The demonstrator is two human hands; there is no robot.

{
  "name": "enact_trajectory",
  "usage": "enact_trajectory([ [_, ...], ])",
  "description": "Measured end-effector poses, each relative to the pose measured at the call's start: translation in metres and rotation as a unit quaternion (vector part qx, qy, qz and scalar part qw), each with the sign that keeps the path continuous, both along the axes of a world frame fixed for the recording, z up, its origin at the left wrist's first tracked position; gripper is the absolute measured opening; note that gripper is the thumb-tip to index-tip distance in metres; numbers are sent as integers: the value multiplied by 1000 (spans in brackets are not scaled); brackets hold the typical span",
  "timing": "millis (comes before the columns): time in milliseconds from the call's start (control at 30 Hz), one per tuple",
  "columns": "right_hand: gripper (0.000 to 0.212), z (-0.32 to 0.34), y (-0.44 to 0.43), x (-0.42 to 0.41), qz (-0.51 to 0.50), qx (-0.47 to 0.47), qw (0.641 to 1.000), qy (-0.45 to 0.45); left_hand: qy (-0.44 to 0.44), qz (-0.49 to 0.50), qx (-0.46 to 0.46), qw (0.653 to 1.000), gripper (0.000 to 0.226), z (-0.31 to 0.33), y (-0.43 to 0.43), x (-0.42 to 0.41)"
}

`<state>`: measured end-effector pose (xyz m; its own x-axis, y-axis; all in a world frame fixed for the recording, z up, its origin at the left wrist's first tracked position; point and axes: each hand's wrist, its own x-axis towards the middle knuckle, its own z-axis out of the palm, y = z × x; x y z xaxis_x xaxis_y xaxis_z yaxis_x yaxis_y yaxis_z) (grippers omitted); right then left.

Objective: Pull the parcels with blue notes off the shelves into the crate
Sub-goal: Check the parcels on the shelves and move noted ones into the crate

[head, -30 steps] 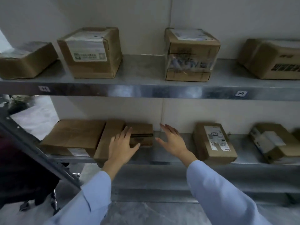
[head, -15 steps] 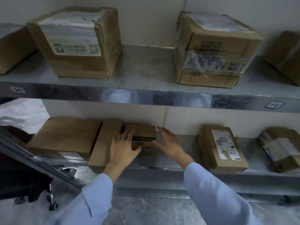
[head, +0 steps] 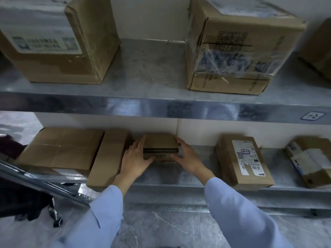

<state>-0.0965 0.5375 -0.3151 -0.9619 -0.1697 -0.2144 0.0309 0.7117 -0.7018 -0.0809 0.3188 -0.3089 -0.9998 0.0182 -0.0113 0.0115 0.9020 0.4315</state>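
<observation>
Right of a long narrow cardboard box [head: 107,158] sits the small brown cardboard parcel [head: 160,143]; left hand [head: 135,159] and right hand [head: 188,158] clasp its sides, fingers [head: 138,146] together, thumbs hooking its front, presumably to drag it out.

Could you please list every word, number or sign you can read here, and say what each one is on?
"1-2", it seems: blue-edged sticker on the upper shelf's front edge.
"SF0229", then unclear: white label on the parcel right of centre, lower shelf.
Too blurred to read: the label on the big left box, the print on the taped box, the print on the small box, the far-right parcel's labels.
</observation>
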Motion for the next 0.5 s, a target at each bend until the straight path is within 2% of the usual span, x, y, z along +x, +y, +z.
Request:
enact_trajectory([
  [167, 76, 1, -1, 3, -5, -25, 1000, 5, -2, 6, 43, 999, 86, 1, 2, 3],
  [300, 76, 7, 1, 9, -4, -46, 999, 28, 31, 7, 92, 995, 85, 4, 1, 12],
  [500, 78, 27, 3, 19, -39, -141, 989, 38, 106, -1, 202, 974, 79, 20, -3, 22],
])
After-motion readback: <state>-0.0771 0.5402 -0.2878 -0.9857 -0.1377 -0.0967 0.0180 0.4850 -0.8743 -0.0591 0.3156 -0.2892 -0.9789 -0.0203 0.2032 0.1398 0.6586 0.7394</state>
